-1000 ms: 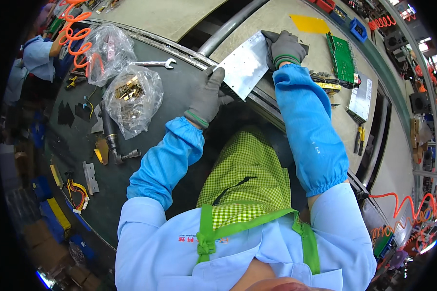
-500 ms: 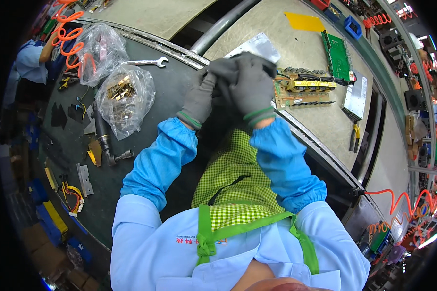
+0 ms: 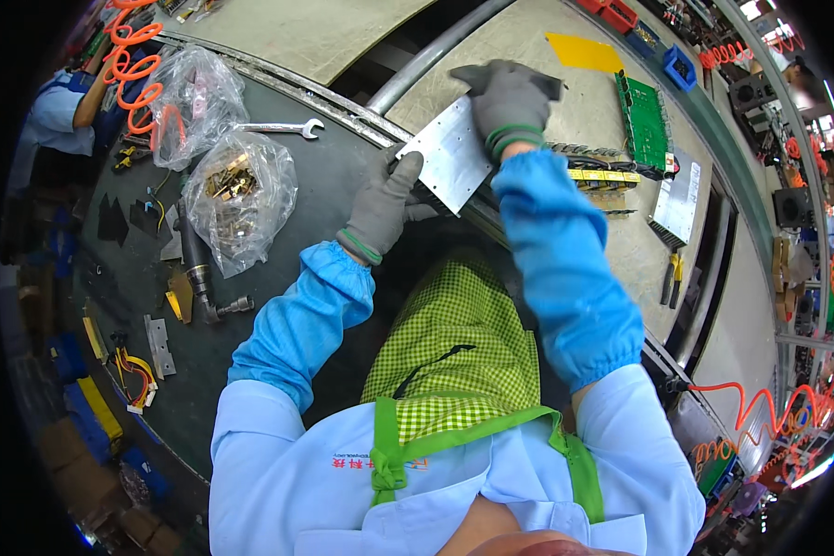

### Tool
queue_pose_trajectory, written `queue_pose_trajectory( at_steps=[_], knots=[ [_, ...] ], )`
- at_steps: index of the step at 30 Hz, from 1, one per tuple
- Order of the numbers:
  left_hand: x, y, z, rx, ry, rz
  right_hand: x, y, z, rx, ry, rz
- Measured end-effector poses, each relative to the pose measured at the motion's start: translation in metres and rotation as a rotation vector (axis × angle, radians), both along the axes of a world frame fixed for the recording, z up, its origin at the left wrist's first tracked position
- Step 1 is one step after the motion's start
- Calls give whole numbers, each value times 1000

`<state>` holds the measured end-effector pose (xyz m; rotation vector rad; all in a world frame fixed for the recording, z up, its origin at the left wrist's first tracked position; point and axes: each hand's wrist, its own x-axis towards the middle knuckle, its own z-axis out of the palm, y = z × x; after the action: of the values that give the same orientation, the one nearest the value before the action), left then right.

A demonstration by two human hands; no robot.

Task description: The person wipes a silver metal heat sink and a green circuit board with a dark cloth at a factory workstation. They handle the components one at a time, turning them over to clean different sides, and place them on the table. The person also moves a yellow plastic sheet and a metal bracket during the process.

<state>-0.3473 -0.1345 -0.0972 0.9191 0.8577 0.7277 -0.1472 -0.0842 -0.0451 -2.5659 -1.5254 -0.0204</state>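
Note:
My left hand (image 3: 386, 199), in a grey glove, grips the left edge of a silver aluminium heat sink (image 3: 449, 157). Small holes dot its flat face, and it lies tilted across the bench's metal edge. Beyond its far corner, my gloved right hand (image 3: 512, 100) is closed round a dark, elongated thing (image 3: 473, 77) that sticks out on both sides of the fist; its kind is hard to make out. To the right, partly behind my right sleeve, lies a circuit board with yellow parts (image 3: 604, 178).
On the left are a wrench (image 3: 283, 128), a bag of brass-coloured metal parts (image 3: 241, 199) and a black angled power tool (image 3: 197, 264). A green circuit board (image 3: 646, 120), another heat sink (image 3: 678, 199) and yellow-handled pliers (image 3: 672, 278) lie right. A co-worker's arm (image 3: 91, 100) shows far left.
My hands have parted. The right one has moved away and to the right with the dark thing; the left one now holds the heat sink, which has come nearer to me.

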Motion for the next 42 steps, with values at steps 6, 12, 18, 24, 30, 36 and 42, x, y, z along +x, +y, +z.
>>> queue_pose_trajectory(
  at_steps=[6,12,18,24,30,36,42],
  knots=[
    [2,2,-18,1,-107,80,-77,-52,18,134,244,253],
    [0,3,-13,-53,-76,20,-37,-4,9,76,112,104],
    [1,0,3,-91,-89,50,39,37,-9,-6,-40,-96],
    [4,-3,-8,54,-32,53,110,31,-8,-230,-30,-187],
    [4,-8,-1,863,269,91,153,-20,70,329,273,-17],
    [-1,-13,8,1510,270,34,113,-79,96,758,530,146],
    [-3,-24,20,1691,343,-126,83,-107,85,763,474,149]
  ],
)
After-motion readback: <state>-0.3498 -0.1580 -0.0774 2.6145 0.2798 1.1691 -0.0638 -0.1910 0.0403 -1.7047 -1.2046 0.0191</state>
